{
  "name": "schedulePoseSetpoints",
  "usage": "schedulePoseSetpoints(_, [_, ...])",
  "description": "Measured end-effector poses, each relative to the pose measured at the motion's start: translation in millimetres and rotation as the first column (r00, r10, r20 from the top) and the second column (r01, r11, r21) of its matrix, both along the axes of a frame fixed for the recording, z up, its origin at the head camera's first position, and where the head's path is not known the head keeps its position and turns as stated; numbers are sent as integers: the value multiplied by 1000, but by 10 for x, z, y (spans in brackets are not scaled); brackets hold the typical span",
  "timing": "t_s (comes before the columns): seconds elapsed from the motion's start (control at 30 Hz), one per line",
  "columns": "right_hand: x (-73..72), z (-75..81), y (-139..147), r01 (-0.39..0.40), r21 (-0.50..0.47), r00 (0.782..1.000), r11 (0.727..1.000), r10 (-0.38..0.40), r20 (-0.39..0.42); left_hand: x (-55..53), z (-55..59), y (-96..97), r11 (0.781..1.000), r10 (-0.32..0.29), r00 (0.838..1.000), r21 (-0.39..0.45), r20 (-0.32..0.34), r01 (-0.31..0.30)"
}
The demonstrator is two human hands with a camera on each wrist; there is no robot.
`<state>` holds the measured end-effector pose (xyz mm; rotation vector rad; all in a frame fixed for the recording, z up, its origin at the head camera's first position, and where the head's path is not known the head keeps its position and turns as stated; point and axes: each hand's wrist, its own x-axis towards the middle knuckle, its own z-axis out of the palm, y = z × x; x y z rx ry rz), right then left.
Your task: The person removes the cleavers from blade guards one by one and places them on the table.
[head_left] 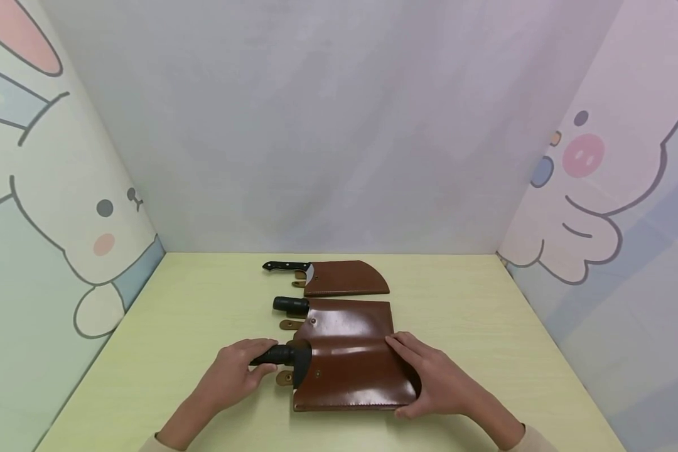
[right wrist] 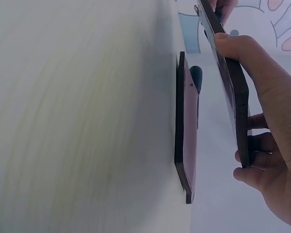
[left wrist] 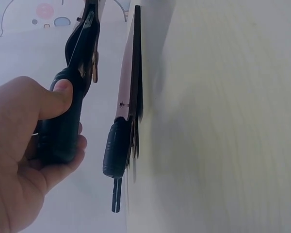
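My left hand [head_left: 240, 369] grips the black handle [head_left: 278, 355] of the nearest cleaver, thumb along its side in the left wrist view. The blade sits mostly inside a glossy brown leather sheath [head_left: 353, 376], with a dark part near the handle showing. My right hand [head_left: 436, 375] holds the sheath's right end, thumb on one edge and fingers on the other. In both wrist views this sheathed cleaver is raised off the table. Just behind it lies a second sheathed cleaver, its black handle [head_left: 290, 306] pointing left and its brown sheath [head_left: 347, 317] partly overlapped.
Farther back on the pale yellow table [head_left: 457, 301] lies a third knife, with a riveted black handle [head_left: 287, 266] and a curved brown sheath [head_left: 347, 278]. A grey wall [head_left: 333, 138] stands behind, and cartoon-printed walls [head_left: 51, 251] flank both sides.
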<state>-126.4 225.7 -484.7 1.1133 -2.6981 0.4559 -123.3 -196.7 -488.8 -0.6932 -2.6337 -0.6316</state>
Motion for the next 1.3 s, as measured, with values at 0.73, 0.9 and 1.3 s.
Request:
schedulePoseSetpoints(0.73, [-14, 8, -3, 0, 6, 1000, 1000, 0, -17, 19, 30, -46, 999, 36, 999, -14, 32, -35])
schedulePoseSetpoints(0.9, [-19, 48, 8, -7, -7, 1000, 1000, 7, -21, 23, 44, -73, 999, 43, 999, -20, 27, -43])
schedulePoseSetpoints(1.3, [-2, 56, 98, -1, -20, 999, 1000, 0, -32, 28, 103, -154, 999, 39, 999, -34, 6, -39])
